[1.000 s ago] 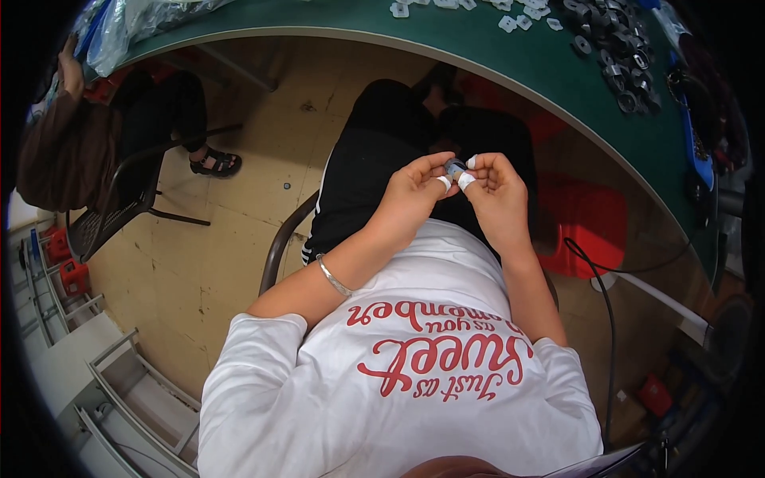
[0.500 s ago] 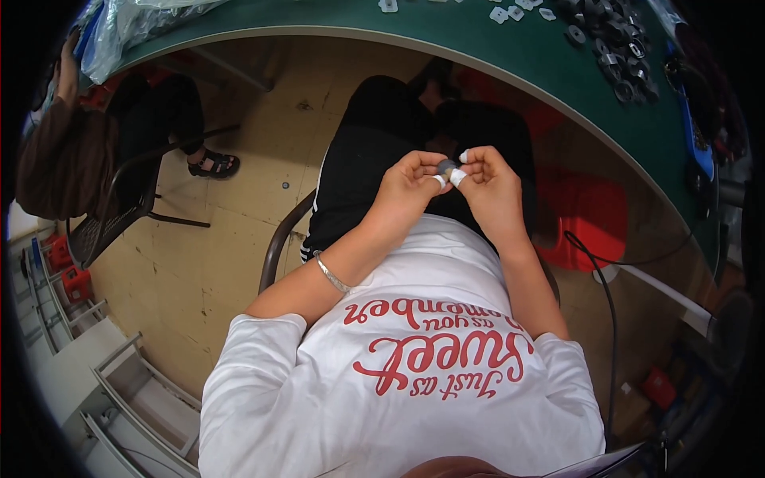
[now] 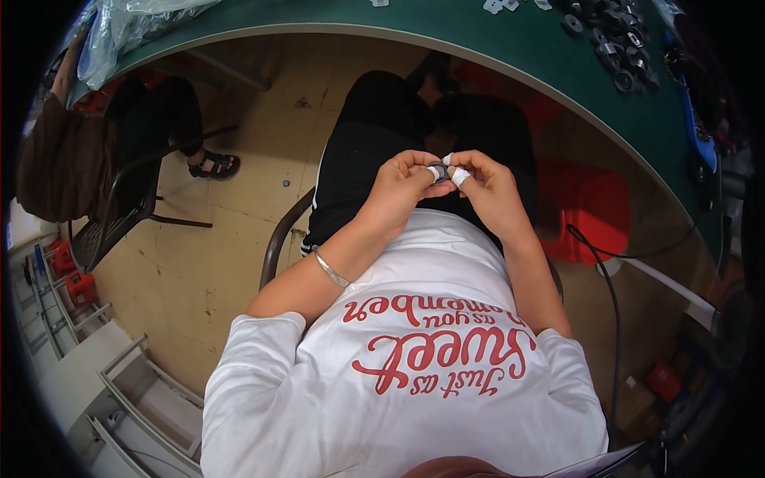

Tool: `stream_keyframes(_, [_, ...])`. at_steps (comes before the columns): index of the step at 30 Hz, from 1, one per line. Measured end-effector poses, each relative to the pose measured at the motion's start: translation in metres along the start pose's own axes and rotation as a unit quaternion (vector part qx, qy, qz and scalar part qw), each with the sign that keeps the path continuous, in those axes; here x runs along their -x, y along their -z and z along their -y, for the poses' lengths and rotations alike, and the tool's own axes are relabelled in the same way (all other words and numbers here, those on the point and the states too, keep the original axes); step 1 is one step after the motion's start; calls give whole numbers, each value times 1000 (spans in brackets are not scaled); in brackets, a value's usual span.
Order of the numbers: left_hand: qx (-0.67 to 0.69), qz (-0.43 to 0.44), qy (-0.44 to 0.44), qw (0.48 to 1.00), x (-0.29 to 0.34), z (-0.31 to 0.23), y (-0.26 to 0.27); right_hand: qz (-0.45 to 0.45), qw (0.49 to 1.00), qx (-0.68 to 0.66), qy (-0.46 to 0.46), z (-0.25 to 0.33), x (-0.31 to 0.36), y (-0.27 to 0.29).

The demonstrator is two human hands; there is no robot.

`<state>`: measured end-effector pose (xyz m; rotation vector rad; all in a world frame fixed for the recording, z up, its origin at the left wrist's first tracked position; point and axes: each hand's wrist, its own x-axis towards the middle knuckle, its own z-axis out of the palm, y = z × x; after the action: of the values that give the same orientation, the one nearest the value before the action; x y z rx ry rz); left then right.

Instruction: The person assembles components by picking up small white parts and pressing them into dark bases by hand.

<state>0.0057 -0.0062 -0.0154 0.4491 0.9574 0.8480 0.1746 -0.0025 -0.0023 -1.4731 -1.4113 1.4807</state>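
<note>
At the far left edge, another person in a brown sleeve point(image 3: 48, 171) sits beside a dark metal-framed chair point(image 3: 119, 207), one sandalled foot point(image 3: 213, 165) resting flat on the tan tiled floor point(image 3: 199, 263). Red plastic crates point(image 3: 68, 275) and pale grey metal racks point(image 3: 119, 382) lie at the lower left. A clear crumpled plastic bag point(image 3: 131, 20) sits on the left end of the curved green work table point(image 3: 510, 48), whose edge arcs across the top of the view. The wearer is seated, in a white short-sleeved shirt with red lettering point(image 3: 414, 358) and black trousers point(image 3: 374, 143), and both forearms rise over the lap, well below the table and clear of it. The left hand point(image 3: 402, 191), with a silver bangle point(image 3: 331, 267) at its wrist, has its fingers curled and pinched on a small dark ring-shaped metal part point(image 3: 436, 170), held at the fingertips above the thighs. The right hand point(image 3: 486, 187) meets it directly, its thumb and forefinger, wrapped in white tape or finger cots point(image 3: 460, 176), closed against the same part (the part is largely masked by the fingers, so its form cannot be told more closely). Right of the hands, a red plastic stool point(image 3: 582, 207) stands on the floor, with a black cable point(image 3: 606, 279) trailing past it. On the table's right end lies a heap of small dark metal fittings point(image 3: 617, 40), a few white pieces point(image 3: 498, 6) just left of them, and a blue tray point(image 3: 693, 119) further right.
</note>
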Motion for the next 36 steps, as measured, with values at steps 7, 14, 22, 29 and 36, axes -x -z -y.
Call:
stream_keyframes(7, [-32,-11,-25,999,2,-1,-6,-2,999,-53,4,-9,-1,-1])
stream_keyframes(14, [-66,-7,-25,997,2,-5,-6,3,996,-91,-21,-8,2,-3])
stream_keyframes(22, [-188,21,-247,950,4,6,-8,-21,971,-227,-68,1,-1,0])
stream_keyframes(29, [-350,46,-353,866,7,2,-8,4,948,-316,-37,0,-2,2])
stream_keyframes(36, [-312,45,-344,885,11,-6,-8,9,952,-303,-30,15,-3,-2])
